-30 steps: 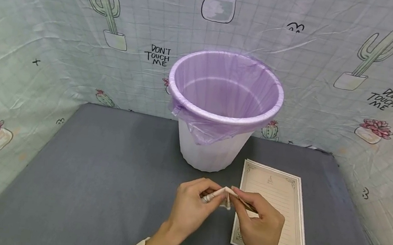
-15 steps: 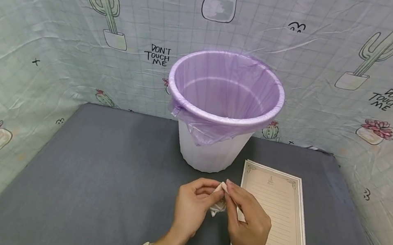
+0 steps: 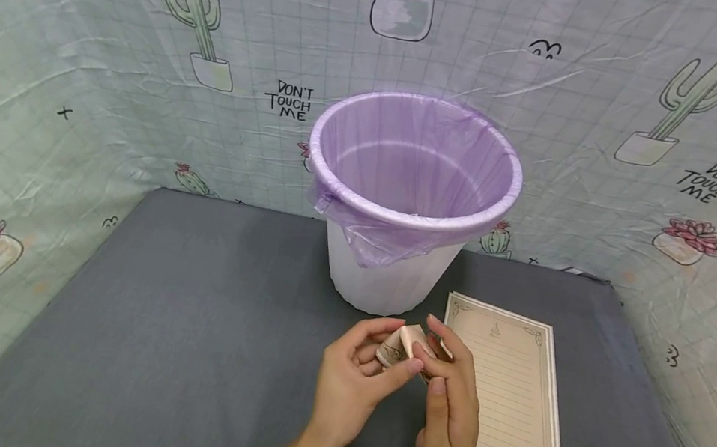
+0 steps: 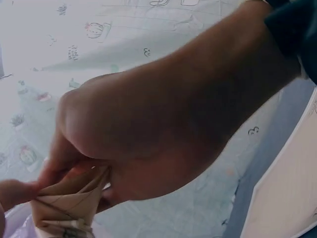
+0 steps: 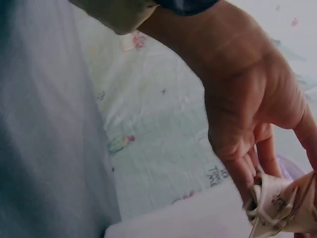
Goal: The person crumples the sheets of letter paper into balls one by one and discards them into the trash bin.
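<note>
A beige sheet of letter paper (image 3: 411, 338), folded and crumpled into a small piece, is between both hands above the dark table. My left hand (image 3: 345, 388) curls round its left side, the thumb lying against the front. From the right, my right hand (image 3: 452, 410) pinches the other side with its fingertips. Dark printed ornament shows on the paper. In the left wrist view, creased layers of the folded paper (image 4: 64, 213) stick out below the left hand (image 4: 124, 124). The right wrist view shows the folded paper (image 5: 277, 203) beside the right hand (image 5: 252, 94), its far end cut off.
A white bin (image 3: 385, 280) with a purple liner (image 3: 405, 177) stands just beyond the hands. To the right lies a small stack of lined, ornamented letter paper (image 3: 508, 379) on the dark grey table (image 3: 182, 321). Cactus-print cloth (image 3: 275, 31) encloses the back and sides.
Both hands have turned the paper and folded it into a more compact piece. The right hand has moved slightly left and shifted its grip. The bin and paper stack stay put.
</note>
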Available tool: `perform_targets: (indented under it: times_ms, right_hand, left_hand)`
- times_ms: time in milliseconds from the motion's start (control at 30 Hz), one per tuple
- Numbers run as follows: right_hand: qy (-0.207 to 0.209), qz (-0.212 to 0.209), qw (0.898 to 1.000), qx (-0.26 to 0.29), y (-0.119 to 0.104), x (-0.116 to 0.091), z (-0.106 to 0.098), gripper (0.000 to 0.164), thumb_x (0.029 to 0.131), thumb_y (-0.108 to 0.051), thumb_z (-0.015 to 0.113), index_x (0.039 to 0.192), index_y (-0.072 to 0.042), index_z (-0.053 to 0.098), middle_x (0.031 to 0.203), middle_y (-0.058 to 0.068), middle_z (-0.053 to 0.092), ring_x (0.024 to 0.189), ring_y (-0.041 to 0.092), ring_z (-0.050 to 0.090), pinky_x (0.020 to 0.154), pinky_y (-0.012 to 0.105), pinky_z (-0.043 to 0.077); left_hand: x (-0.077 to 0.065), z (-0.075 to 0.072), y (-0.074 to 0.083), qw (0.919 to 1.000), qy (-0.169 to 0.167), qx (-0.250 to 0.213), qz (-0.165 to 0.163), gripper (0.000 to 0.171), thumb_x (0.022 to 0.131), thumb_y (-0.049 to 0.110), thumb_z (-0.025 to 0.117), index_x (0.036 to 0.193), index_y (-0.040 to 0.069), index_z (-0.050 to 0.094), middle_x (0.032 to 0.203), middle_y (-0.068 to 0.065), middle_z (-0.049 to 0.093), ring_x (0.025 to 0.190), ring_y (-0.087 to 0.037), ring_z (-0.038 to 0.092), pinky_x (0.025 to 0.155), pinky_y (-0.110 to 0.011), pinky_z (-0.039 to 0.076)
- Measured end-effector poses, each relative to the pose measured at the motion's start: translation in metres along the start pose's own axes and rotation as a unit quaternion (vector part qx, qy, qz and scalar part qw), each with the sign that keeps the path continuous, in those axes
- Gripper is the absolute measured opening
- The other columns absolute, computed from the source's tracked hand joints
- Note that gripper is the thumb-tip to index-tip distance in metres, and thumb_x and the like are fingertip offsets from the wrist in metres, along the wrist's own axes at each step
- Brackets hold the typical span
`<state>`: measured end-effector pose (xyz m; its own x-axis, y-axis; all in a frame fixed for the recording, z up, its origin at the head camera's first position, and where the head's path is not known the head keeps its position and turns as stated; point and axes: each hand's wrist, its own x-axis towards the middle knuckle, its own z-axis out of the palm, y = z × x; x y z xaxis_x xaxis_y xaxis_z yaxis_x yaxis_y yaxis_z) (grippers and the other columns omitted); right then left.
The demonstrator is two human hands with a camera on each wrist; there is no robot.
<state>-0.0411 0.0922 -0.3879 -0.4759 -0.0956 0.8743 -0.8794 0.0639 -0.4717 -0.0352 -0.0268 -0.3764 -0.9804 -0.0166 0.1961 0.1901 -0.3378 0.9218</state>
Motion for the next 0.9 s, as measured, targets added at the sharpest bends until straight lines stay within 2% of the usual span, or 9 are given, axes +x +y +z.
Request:
perform_targets:
  times_ms: [100, 200, 367, 433, 467, 567, 733, 800, 900]
  right_hand:
    - [-0.001, 0.067, 0.995, 0.069, -0.002, -0.007, -0.001, 0.031, 0.096, 0.013, 0.027, 0.116, 0.022, 0.049, 0.135, 0.035, 0.034, 0.132, 0.037, 0.034, 0.11, 0.036, 0.028]
    - [0.008, 0.147, 0.982, 0.115, -0.004, -0.008, -0.006, 0.038, 0.09, 0.02, 0.031, 0.127, 0.02, 0.039, 0.14, 0.032, 0.029, 0.134, 0.038, 0.029, 0.111, 0.036, 0.026]
    - [-0.031, 0.308, 0.932, 0.187, -0.005, -0.002, -0.024, 0.061, 0.09, 0.015, 0.047, 0.146, 0.005, 0.025, 0.143, 0.025, 0.031, 0.133, 0.035, 0.032, 0.107, 0.032, 0.033]
    - [-0.053, 0.348, 0.913, 0.204, -0.005, -0.001, -0.029, 0.061, 0.091, 0.013, 0.05, 0.146, 0.003, 0.027, 0.141, 0.023, 0.037, 0.13, 0.031, 0.039, 0.104, 0.031, 0.037]
    - [-0.059, 0.355, 0.909, 0.21, -0.005, -0.001, -0.031, 0.059, 0.09, 0.013, 0.051, 0.145, 0.005, 0.029, 0.138, 0.023, 0.04, 0.128, 0.03, 0.042, 0.102, 0.032, 0.039]
    - [-0.054, 0.337, 0.919, 0.195, -0.007, -0.002, -0.032, 0.056, 0.087, 0.016, 0.055, 0.14, 0.01, 0.036, 0.128, 0.022, 0.051, 0.119, 0.028, 0.053, 0.095, 0.033, 0.045]
    - [-0.004, 0.226, 0.963, 0.146, -0.008, -0.002, -0.03, 0.049, 0.081, 0.024, 0.059, 0.128, 0.019, 0.046, 0.115, 0.02, 0.061, 0.103, 0.024, 0.063, 0.082, 0.029, 0.052]
    - [0.002, 0.195, 0.97, 0.143, -0.007, -0.002, -0.031, 0.048, 0.079, 0.026, 0.059, 0.125, 0.022, 0.046, 0.118, 0.022, 0.06, 0.103, 0.024, 0.064, 0.082, 0.029, 0.052]
    - [-0.019, 0.183, 0.969, 0.162, -0.006, -0.003, -0.031, 0.053, 0.08, 0.024, 0.06, 0.129, 0.022, 0.041, 0.123, 0.025, 0.056, 0.108, 0.026, 0.06, 0.084, 0.029, 0.051]
  left_hand:
    - [0.0, -0.001, 0.0, 0.9991, -0.007, 0.004, 0.041, 0.039, 0.081, -0.003, 0.073, 0.117, -0.003, 0.06, 0.102, -0.02, 0.063, 0.091, -0.028, 0.067, 0.074, -0.032, 0.055]
    - [0.001, -0.003, -0.001, 0.9963, -0.007, 0.0, 0.086, 0.037, 0.081, -0.009, 0.069, 0.117, -0.007, 0.06, 0.104, -0.023, 0.064, 0.093, -0.027, 0.066, 0.074, -0.032, 0.055]
    - [0.004, -0.009, -0.001, 0.9831, -0.024, -0.014, 0.181, 0.035, 0.082, -0.017, 0.062, 0.117, -0.013, 0.058, 0.105, -0.028, 0.062, 0.092, -0.024, 0.066, 0.07, -0.028, 0.055]
    - [0.005, -0.009, -0.001, 0.9741, -0.042, -0.02, 0.221, 0.035, 0.082, -0.02, 0.059, 0.117, -0.017, 0.056, 0.105, -0.031, 0.061, 0.091, -0.021, 0.065, 0.067, -0.025, 0.055]
    - [0.005, -0.01, -0.001, 0.9697, -0.05, -0.022, 0.238, 0.035, 0.082, -0.021, 0.057, 0.117, -0.018, 0.055, 0.105, -0.031, 0.06, 0.091, -0.02, 0.064, 0.066, -0.024, 0.054]
    - [0.006, -0.01, 0.0, 0.9603, -0.068, -0.023, 0.27, 0.035, 0.081, -0.024, 0.055, 0.115, -0.019, 0.055, 0.104, -0.03, 0.06, 0.091, -0.019, 0.063, 0.065, -0.024, 0.053]
    - [0.008, -0.01, 0.0, 0.9435, -0.088, 0.024, 0.319, 0.037, 0.073, -0.025, 0.065, 0.107, -0.011, 0.06, 0.102, -0.026, 0.064, 0.094, -0.025, 0.064, 0.076, -0.033, 0.054]
    - [0.01, -0.011, 0.001, 0.9342, -0.091, 0.043, 0.342, 0.037, 0.071, -0.023, 0.07, 0.104, -0.009, 0.062, 0.101, -0.025, 0.065, 0.094, -0.027, 0.065, 0.077, -0.035, 0.054]
    - [0.012, -0.012, 0.001, 0.9261, -0.094, 0.043, 0.363, 0.032, 0.075, -0.016, 0.072, 0.105, -0.008, 0.063, 0.096, -0.023, 0.065, 0.089, -0.026, 0.065, 0.074, -0.035, 0.055]
